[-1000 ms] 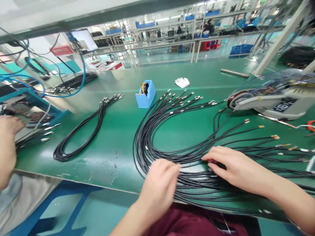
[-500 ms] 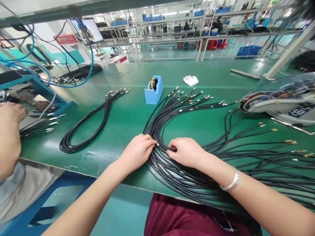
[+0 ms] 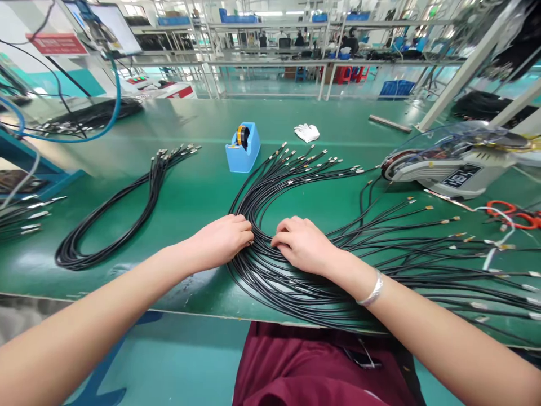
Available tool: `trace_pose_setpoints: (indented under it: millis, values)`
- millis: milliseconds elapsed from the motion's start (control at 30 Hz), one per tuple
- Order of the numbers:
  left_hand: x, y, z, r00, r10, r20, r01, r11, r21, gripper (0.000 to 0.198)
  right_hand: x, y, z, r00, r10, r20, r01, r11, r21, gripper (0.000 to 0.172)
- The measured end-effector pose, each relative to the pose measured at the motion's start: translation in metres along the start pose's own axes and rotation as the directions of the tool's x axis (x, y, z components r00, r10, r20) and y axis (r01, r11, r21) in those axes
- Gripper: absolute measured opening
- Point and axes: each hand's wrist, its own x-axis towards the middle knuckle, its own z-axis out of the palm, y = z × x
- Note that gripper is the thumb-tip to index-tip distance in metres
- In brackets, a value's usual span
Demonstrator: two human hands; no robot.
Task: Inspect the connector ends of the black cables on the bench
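A wide bundle of black cables (image 3: 253, 194) curves in a C across the green table, its metal-tipped, tagged ends fanning out at the back and to the right. My left hand (image 3: 226, 239) rests at the outer left side of the bend, fingers closed on a black cable there. From the inside of the curve, my right hand (image 3: 302, 245) reaches in with curled fingers pinched on the black cables; a silver bracelet circles that wrist. Exactly how many strands each hand grips is hidden by the fingers.
Left of the bundle lies a smaller looped cable bundle (image 3: 143, 211). Behind are a blue tape dispenser (image 3: 243, 149) and a white glove (image 3: 307, 132). At right stand a grey machine with a reel (image 3: 456, 169) and orange-handled scissors (image 3: 518, 214). More cable ends (image 3: 31, 217) lie far left.
The view has swung right, bringing the scissors into sight and dropping the co-worker's arm at left. Both hands stay at the bend; the pale tip seen at my left fingertips is now mostly hidden.
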Motion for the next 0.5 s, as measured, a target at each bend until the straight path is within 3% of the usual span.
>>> trace_pose_setpoints:
  millis: [233,333,500]
  values:
    - [0.005,-0.004,-0.005,0.995,-0.036,0.089,0.042,0.997,-0.069,0.013,-0.017,-0.009,-0.02,0.995,-0.019,0.096,0.034,0.987,-0.155,0.027]
    - [0.012,-0.007,-0.013,0.988,-0.038,0.152,0.058,0.99,-0.127,0.005,-0.018,-0.009,-0.017,0.997,0.008,0.081,0.0,0.995,-0.096,0.021]
    - [0.02,-0.012,-0.023,0.977,0.02,0.211,0.031,0.972,-0.234,0.007,-0.018,-0.004,-0.007,0.992,0.128,-0.015,-0.124,0.979,0.16,0.016]
